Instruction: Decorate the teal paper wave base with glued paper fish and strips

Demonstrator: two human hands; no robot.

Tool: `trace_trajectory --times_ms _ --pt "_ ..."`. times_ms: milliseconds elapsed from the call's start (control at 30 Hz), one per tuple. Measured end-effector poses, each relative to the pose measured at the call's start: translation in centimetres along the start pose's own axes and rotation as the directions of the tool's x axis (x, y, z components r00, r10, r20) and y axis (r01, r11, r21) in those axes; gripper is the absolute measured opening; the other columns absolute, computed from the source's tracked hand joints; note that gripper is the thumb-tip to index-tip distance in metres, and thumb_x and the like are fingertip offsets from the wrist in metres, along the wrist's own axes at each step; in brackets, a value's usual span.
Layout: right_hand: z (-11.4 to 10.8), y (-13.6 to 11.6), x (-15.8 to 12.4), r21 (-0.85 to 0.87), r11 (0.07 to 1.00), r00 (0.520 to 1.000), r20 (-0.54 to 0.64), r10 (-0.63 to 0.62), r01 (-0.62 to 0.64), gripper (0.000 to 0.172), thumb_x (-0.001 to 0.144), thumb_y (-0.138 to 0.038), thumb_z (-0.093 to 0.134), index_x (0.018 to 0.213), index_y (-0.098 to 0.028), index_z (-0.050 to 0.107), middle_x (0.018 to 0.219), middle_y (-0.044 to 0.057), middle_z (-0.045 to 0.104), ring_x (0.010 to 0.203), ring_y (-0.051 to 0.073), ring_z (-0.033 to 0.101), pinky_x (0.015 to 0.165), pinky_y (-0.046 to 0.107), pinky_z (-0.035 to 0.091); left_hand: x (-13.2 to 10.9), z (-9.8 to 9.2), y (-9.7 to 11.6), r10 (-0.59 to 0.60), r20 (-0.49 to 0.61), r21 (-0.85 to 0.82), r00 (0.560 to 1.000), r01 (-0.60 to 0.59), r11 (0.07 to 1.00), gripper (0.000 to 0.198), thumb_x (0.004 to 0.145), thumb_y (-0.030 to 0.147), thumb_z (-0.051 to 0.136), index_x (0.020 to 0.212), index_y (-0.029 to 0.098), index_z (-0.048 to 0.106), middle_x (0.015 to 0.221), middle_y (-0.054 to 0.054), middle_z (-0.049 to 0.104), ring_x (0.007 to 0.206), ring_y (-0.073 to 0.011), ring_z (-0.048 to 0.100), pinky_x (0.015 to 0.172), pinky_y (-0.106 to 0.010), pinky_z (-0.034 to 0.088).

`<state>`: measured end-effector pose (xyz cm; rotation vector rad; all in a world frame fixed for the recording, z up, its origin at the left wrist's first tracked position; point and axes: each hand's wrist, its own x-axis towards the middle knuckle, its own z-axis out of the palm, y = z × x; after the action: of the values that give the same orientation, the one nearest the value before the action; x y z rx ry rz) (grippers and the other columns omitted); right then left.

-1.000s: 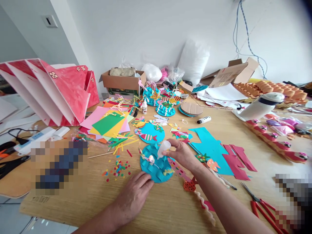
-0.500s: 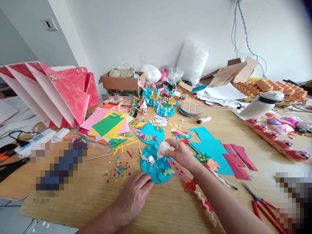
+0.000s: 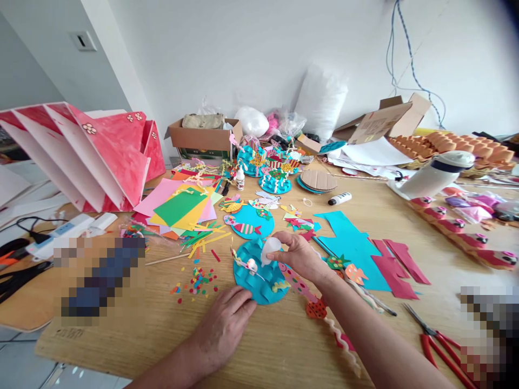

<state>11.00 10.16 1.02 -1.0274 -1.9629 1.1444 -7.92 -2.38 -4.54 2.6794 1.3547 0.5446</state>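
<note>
My right hand [image 3: 298,254] pinches a small translucent glue bottle [image 3: 271,250], tilted with its nozzle down over a round blue disc [image 3: 243,279]. Raised blue paper strips cover the disc. On it sit a small white piece [image 3: 251,266], a thin twisted strand and a yellow-green crinkled bit [image 3: 279,286]. At the disc's near left edge, my left hand [image 3: 227,319] grips the rim with its fingers together; its thumb is hidden. A pink spotted paper fish [image 3: 295,281] lies beside the disc under my right wrist. Whether glue is coming out is too small to tell.
Another blue disc [image 3: 265,216] with paper fish lies behind. Confetti dots [image 3: 198,281] are scattered to the left, near coloured paper sheets [image 3: 178,208]. Blue paper [image 3: 352,243] and red-handled scissors [image 3: 432,332] lie to the right. Finished-looking blue discs [image 3: 274,183] stand farther back.
</note>
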Motion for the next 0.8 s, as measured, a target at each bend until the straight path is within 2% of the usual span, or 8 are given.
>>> trace_trajectory --times_ms 333,700,800 --pt "0.11 0.36 0.15 0.014 1.0 1.0 0.006 -0.006 0.006 0.014 0.065 -0.029 0.067 0.069 -0.017 0.061 0.072 -0.001 0.061 0.07 0.015 0.056 0.067 0.027 0.044 -0.19 0.24 -0.1 -0.002 0.012 -0.003 1.0 0.002 1.0 0.026 0.082 0.012 0.045 0.106 0.019 0.053 0.108 -0.003 0.055 0.102 -0.0173 0.046 0.091 -0.034 0.041" --pt "-0.36 -0.42 -0.25 0.08 0.995 0.998 -0.001 0.066 -0.066 0.014 0.063 -0.028 0.067 0.068 -0.018 0.059 0.068 -0.002 0.06 0.068 0.015 0.054 0.064 0.026 0.043 -0.11 0.15 -0.06 0.004 -0.019 -0.004 1.0 -0.005 1.0 0.026 0.082 0.012 0.046 0.106 0.019 0.053 0.108 -0.003 0.055 0.102 -0.017 0.046 0.091 -0.033 0.043" --pt "-0.74 -0.42 -0.49 0.098 0.992 0.997 -0.022 0.078 -0.076 0.013 0.065 -0.028 0.066 0.071 -0.018 0.059 0.073 -0.002 0.061 0.071 0.015 0.055 0.066 0.026 0.043 -0.14 0.04 -0.03 0.001 -0.018 -0.003 1.0 -0.001 1.0 0.026 0.082 0.012 0.047 0.106 0.019 0.053 0.108 -0.003 0.055 0.102 -0.0169 0.046 0.091 -0.033 0.042"
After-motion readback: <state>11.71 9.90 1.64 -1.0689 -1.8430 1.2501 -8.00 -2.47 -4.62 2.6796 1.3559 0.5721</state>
